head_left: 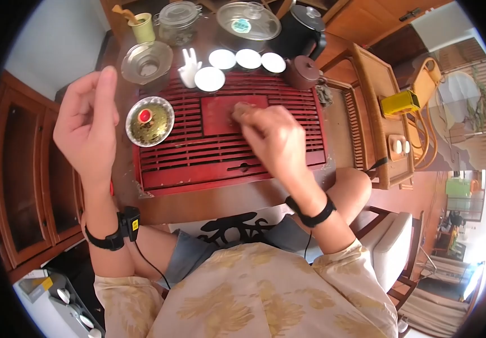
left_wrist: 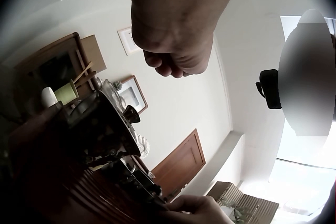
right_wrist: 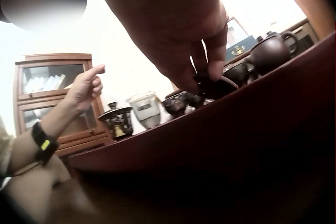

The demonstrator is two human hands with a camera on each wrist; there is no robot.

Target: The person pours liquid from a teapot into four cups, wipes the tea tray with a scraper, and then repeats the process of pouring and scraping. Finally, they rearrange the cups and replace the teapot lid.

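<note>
My right hand (head_left: 277, 135) reaches over the raised middle panel (head_left: 215, 115) of the slatted red tea tray (head_left: 198, 179). Its thumb and fingers pinch a small dark thing (right_wrist: 207, 83), mostly hidden by the fingertips; I cannot tell what it is. My left hand (head_left: 88, 112) is raised at the tray's left side, fingers loosely curled, holding nothing. Below it to the right stands a lidded gaiwan (head_left: 158, 127) with a red knob and a patterned rim. White-lined teacups (head_left: 210, 79) and a white hand-shaped figurine (head_left: 189, 69) line the tray's far side.
A brown teapot (head_left: 302, 72) stands at the tray's far right corner. A glass pitcher (head_left: 146, 62), a green tool holder (head_left: 141, 28), a glass jar (head_left: 179, 22), a glass-lidded pot (head_left: 248, 21) and a black kettle (head_left: 305, 28) stand behind. A wicker cart (head_left: 375, 84) is at right.
</note>
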